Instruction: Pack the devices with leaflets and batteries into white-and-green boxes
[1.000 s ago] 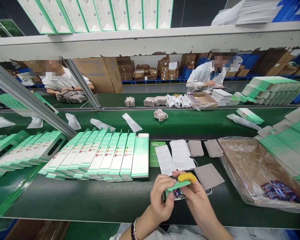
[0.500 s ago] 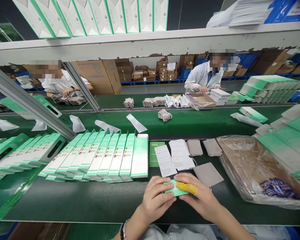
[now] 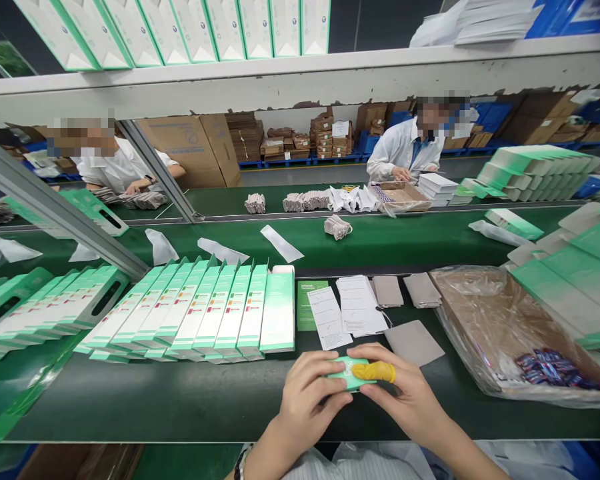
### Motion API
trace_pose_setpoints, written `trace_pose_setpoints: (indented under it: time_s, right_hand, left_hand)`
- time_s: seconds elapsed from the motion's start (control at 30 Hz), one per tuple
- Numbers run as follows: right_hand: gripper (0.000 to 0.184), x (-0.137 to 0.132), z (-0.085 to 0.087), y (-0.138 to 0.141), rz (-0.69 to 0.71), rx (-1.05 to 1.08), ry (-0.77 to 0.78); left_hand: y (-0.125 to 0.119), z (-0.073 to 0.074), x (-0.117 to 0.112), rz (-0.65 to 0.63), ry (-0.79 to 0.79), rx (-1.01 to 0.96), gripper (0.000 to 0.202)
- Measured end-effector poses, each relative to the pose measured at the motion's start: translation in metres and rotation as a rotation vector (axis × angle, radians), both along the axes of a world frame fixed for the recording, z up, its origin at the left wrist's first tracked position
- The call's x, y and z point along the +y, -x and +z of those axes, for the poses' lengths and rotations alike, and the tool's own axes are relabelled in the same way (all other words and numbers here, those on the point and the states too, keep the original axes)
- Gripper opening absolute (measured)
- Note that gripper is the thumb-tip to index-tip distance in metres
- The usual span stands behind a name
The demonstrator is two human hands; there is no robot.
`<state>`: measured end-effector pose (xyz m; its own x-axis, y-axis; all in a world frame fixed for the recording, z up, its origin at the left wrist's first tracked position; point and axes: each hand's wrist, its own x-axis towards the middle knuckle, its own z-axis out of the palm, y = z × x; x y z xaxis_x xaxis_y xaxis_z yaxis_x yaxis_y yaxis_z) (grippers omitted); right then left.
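Note:
Between my two hands, above the dark green work surface, is a small green and white box (image 3: 351, 381), its end facing me. My left hand (image 3: 314, 387) grips its left side with curled fingers. My right hand (image 3: 391, 383) closes on the right side, and a yellow finger cot (image 3: 375, 371) covers one finger, which presses on the box end. The rest of the box is hidden by my fingers. Just beyond lie a grey pouch (image 3: 415, 342), printed leaflets (image 3: 363, 307) and a green booklet (image 3: 305, 313).
A row of green and white boxes (image 3: 220, 310) stands to the left. At right is a plastic-lined carton (image 3: 473, 320) holding small printed packets (image 3: 555, 370). Behind runs a green conveyor belt (image 3: 245, 240) carrying white sleeves and a grey bundle. Two people work across it, below a shelf (image 3: 260, 80).
The white sleeves and grey bundle on the belt have shifted slightly right. My hands keep nearly the same hold on the box. The view has tilted a little.

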<state>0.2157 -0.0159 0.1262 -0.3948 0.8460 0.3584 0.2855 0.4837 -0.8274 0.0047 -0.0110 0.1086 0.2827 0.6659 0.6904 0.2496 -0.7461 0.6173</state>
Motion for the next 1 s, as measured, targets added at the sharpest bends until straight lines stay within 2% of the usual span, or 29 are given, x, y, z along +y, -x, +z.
trace_pose_setpoints:
  time_s: [0.1,0.27,0.4,0.5,0.6,0.67,0.73,0.77,0.8,0.83,0.9,0.97,1.0]
  right_hand:
    - [0.032,0.0,0.001,-0.001,0.02,-0.008,0.026]
    - [0.033,-0.001,-0.001,-0.001,0.029,0.001,0.028]
    - [0.033,-0.002,-0.014,-0.004,0.062,-0.033,-0.164]
    - [0.04,-0.002,-0.018,-0.004,0.071,-0.165,-0.295]
    - [0.046,-0.002,-0.009,0.002,0.051,-0.321,-0.344]
    - [0.034,0.003,0.003,0.003,0.088,-0.382,-0.383]
    - [0.024,0.018,0.016,-0.005,0.127,-0.384,-0.37]
    - [0.023,0.03,0.022,-0.014,0.089,-0.342,-0.335]
    - [0.023,0.048,0.027,-0.026,-0.011,-0.259,-0.289]
    - [0.027,0.069,0.03,-0.042,-0.158,-0.139,-0.229]
    - [0.038,0.121,0.032,-0.076,-0.6,0.225,-0.103]
    - [0.045,0.179,0.025,-0.108,-0.826,0.513,0.195]
    - [0.042,0.207,0.019,-0.121,-0.887,0.531,0.286]
  left_hand:
    - [0.002,-0.005,0.001,0.034,-0.182,0.137,0.032]
    - [-0.002,-0.006,0.001,0.089,-0.198,0.165,0.021]
    - [-0.004,-0.011,0.003,0.098,-0.266,0.112,0.011]
    - [-0.002,-0.019,0.007,0.063,-0.294,0.06,0.008]
    - [0.002,-0.028,0.009,0.038,-0.277,0.049,0.008]
    - [0.006,-0.036,0.006,0.014,-0.273,0.106,0.012]
    - [0.01,-0.045,0.003,0.017,-0.303,0.159,0.027]
    - [0.011,-0.05,0.001,0.036,-0.318,0.16,0.036]
    - [0.013,-0.055,0.0,0.068,-0.325,0.137,0.042]
    - [0.013,-0.059,0.0,0.103,-0.316,0.1,0.045]
    - [0.013,-0.064,0.003,0.12,-0.261,0.057,0.045]
    - [0.011,-0.065,0.008,0.056,-0.201,0.048,0.039]
    - [0.01,-0.064,0.012,0.005,-0.163,0.056,0.034]
